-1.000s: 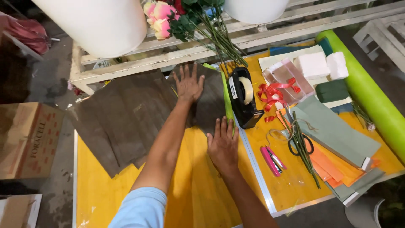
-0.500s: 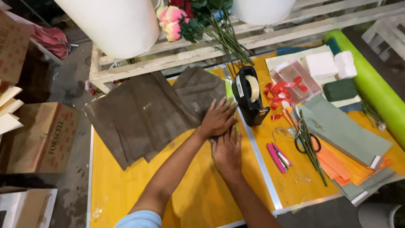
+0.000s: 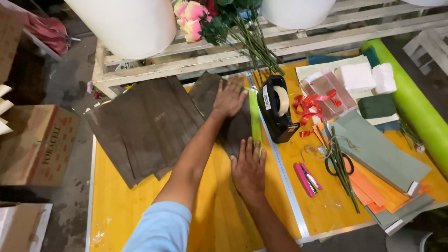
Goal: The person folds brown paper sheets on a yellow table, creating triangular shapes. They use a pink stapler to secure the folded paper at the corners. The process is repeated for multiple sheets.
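The yellow surface (image 3: 154,210) carries everything here, with a green roll (image 3: 415,112) along its far right edge and white buckets above. The brown sheets (image 3: 144,126) lie fanned across its upper left, and one dark sheet (image 3: 233,126) sits apart, just beside the black tape dispenser (image 3: 276,109). My left hand (image 3: 229,98) lies flat on that sheet's upper part, fingers spread and released, grasping nothing; my right hand (image 3: 248,169) presses palm-down at its lower edge, also open with nothing clenched. To smooth this sheet well, I judge that I should keep both palms flat and push outward from the middle, one hand anchoring while the other slides, so the paper does not buckle or creep toward the dispenser. The sheet's edge should stay clear of the neighbouring stack, or the two will drag together. To the right lie grey and orange papers (image 3: 378,154), cut stems (image 3: 343,168) across black scissors (image 3: 339,164), a red ribbon (image 3: 311,102) and a pink stapler (image 3: 305,178), all well apart from my hands. Roses (image 3: 193,18) hang over the far edge.
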